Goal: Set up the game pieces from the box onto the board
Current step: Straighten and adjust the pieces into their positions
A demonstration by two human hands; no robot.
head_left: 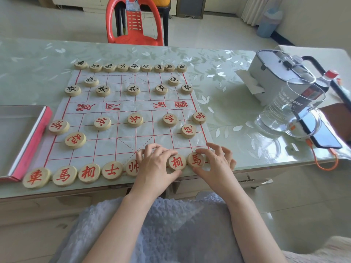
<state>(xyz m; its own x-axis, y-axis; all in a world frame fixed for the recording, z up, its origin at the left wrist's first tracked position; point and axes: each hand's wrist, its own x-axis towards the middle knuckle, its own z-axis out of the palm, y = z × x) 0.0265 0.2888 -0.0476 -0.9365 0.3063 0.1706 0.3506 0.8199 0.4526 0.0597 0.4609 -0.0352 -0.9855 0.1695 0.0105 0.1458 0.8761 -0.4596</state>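
Note:
A white cloth board (114, 147) with a red grid lies on the table. Black-lettered wooden discs (133, 89) fill its far rows. Red-lettered discs stand in the near half, with a row (89, 173) along the front edge. My left hand (155, 166) lies over the middle of that row. It hides one spot, with finger and thumb on either side of the red elephant piece (177, 162). My right hand (216, 162) pinches the red horse piece (196, 159) at the right end and covers the corner beside it. The red-edged box (36, 137) at the left shows a bare grey inside.
A red plastic chair (133, 21) stands across the table. On the right are a glass jug (290, 109), a grey case (273, 73), a dark bottle (322, 82) and a phone (321, 133) on an orange cable. The front row sits at the table's near edge.

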